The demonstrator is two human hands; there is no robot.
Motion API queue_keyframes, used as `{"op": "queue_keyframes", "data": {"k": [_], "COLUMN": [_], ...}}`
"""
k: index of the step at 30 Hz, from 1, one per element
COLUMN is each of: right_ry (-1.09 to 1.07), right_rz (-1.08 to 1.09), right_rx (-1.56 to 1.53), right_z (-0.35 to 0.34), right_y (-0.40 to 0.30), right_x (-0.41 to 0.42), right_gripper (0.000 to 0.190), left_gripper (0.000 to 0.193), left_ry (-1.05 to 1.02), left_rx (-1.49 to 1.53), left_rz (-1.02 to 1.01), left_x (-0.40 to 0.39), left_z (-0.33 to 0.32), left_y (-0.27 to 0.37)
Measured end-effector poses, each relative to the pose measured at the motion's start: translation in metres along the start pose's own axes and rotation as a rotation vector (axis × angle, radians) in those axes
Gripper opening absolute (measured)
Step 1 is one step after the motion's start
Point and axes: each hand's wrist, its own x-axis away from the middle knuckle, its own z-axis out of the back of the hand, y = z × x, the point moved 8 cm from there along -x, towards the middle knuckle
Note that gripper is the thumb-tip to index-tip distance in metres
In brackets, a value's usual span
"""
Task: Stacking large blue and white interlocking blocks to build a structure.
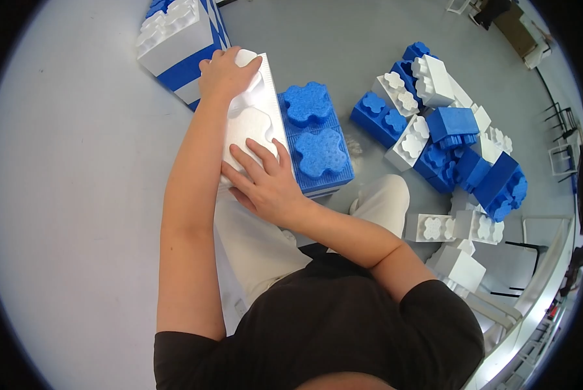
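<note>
A large white foam building block [246, 124] with lobed studs lies under both of my hands, against the pale wall at left. Across its far end, my left hand [227, 73] rests with fingers and thumb spread over a stud. My right hand [272, 183] presses flat on the near stud, its fingers apart. To the right of the white block, and touching or very near it, stands a blue foam block [323, 134] with two studs facing up. What supports the white block is mostly hidden.
Beyond my left hand rises a stack of blue and white blocks [182, 53] along the wall [77, 170]. A loose heap of blue blocks [452, 122] and white blocks [433, 80] covers the grey floor [320, 39] at right. White chairs [562, 160] and a person [491, 12] appear farther off.
</note>
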Motion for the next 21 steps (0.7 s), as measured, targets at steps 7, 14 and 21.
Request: {"op": "queue_keyframes", "data": {"k": [7, 14, 21], "right_ry": [0.008, -0.017, -0.022], "right_rz": [0.015, 0.005, 0.012], "right_rx": [-0.003, -0.012, -0.028], "right_z": [0.001, -0.001, -0.007], "right_y": [0.003, 0.006, 0.005], "right_x": [0.002, 0.002, 0.005], "right_gripper": [0.064, 0.069, 0.068], "left_gripper": [0.073, 0.073, 0.077], "left_ry": [0.043, 0.075, 0.035], "left_rx": [-0.007, -0.007, 0.012], "left_rz": [-0.018, -0.030, 0.020], "left_x": [-0.002, 0.001, -0.003], "left_z": [0.000, 0.004, -0.005], "left_y": [0.000, 0.002, -0.011]}}
